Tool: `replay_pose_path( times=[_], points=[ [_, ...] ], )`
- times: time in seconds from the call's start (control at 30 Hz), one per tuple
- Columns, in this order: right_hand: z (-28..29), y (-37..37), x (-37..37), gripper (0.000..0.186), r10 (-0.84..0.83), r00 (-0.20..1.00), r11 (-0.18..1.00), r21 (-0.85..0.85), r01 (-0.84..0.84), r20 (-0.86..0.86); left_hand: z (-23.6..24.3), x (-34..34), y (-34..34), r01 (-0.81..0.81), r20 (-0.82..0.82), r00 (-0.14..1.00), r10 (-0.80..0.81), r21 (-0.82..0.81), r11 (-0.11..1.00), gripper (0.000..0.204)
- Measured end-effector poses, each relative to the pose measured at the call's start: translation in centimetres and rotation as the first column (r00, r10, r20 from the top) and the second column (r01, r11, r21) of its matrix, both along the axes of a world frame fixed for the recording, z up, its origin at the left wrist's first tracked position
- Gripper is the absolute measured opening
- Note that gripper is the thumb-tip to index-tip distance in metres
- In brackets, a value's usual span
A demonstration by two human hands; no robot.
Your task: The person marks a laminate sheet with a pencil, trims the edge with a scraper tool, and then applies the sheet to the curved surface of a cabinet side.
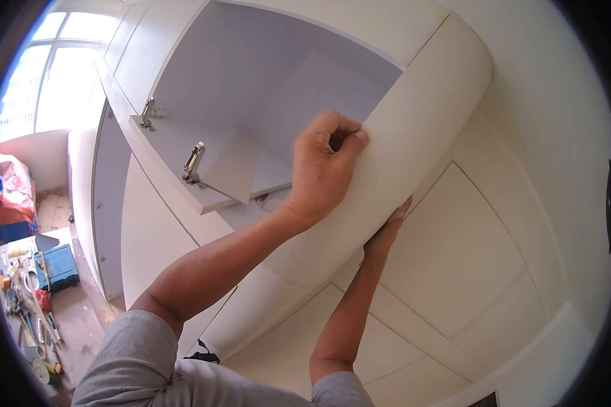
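A long white cabinet door (421, 102) stands swung out at a slant in front of an open cabinet compartment (251, 68). At the door's left edge my left hand (322, 166) is closed, thumb and forefinger pinched on that edge. My right hand (385, 234) holds the opposite edge from the right, its palm and some fingers partly hidden by the door. Two metal hinges, a nearer one (193, 163) and a farther one (147, 114), stick up from the edge of a white panel (170, 166) left of my left hand.
Tall white cabinet fronts (468, 251) rise on the right. At the lower left, hand tools and a blue case (58, 268) lie on a worktop (81, 308). A small black object (204, 354) sits near my left upper arm. A bright window (64, 61) is at the far left.
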State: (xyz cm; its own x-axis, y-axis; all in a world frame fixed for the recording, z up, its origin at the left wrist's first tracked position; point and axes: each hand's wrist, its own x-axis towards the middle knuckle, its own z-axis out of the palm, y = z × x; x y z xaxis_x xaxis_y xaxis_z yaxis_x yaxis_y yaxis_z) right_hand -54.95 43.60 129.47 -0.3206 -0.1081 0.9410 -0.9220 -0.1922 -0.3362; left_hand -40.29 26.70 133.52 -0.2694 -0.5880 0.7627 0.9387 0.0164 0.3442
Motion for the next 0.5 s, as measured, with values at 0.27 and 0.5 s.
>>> replay_pose_path(
  times=[0.27, 0.5],
  points=[
    [1.8, -0.6, 0.7, 0.106, 0.082, 0.993, 0.996, -0.043, -0.078, 0.085, -0.4, -0.1, 0.0, -0.083, -0.033, 0.996, 0.081, -0.046, 0.996, 0.012],
    [3.9, -0.9, 1.6, 0.104, -0.165, 0.968, 0.985, -0.074, 0.153, -0.187, 0.0, 0.6, 0.5, 0.036, 0.012, 0.999, -0.036, -0.054, 0.998, 0.030]
  ],
)
